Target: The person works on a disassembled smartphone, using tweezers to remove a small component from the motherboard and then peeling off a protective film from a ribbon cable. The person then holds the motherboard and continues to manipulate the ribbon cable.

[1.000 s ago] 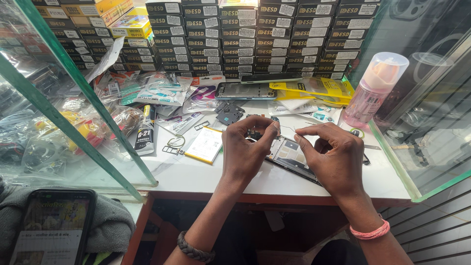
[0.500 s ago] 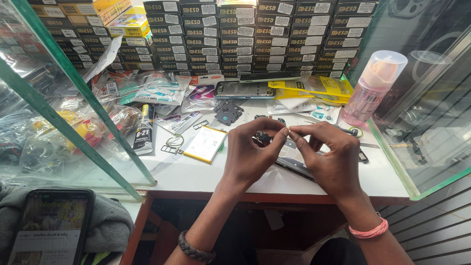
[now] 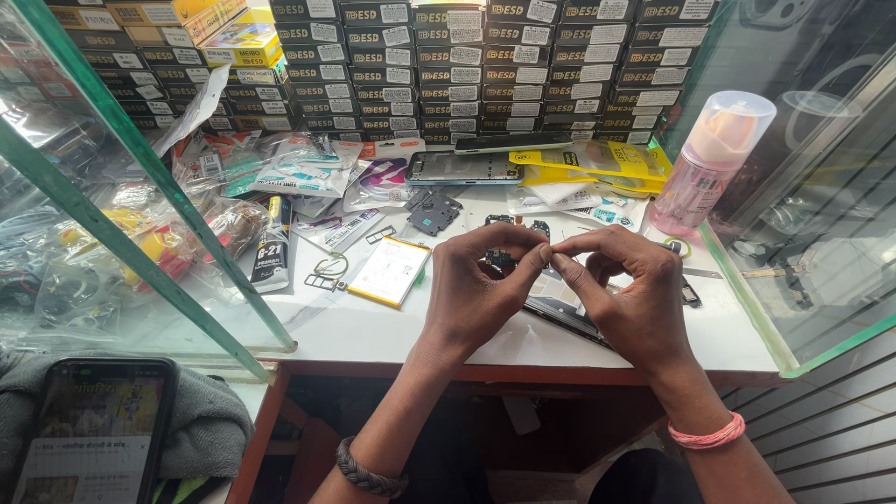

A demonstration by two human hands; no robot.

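Left hand (image 3: 481,285) and right hand (image 3: 625,294): fingertips meet over the counter (image 3: 373,327), each grip pinched narrow on one small dark component (image 3: 499,257), held just above a dark flat phone body (image 3: 569,317) at the near edge. Counter: white, smooth, hemmed by green-edged glass panes left (image 3: 140,187) and right (image 3: 793,271); open room only in the bare strip along the near edge, left of the hands. Flat battery (image 3: 390,271): pale, yellow-trimmed, just left of the left hand. Black tube (image 3: 272,247): lying beside the left pane. Pink plastic bottle (image 3: 709,163): translucent, capped, upright at the right pane. Stacked dark boxes (image 3: 467,65): wall the far edge. Phone (image 3: 93,434): lit, on grey cloth, lower left
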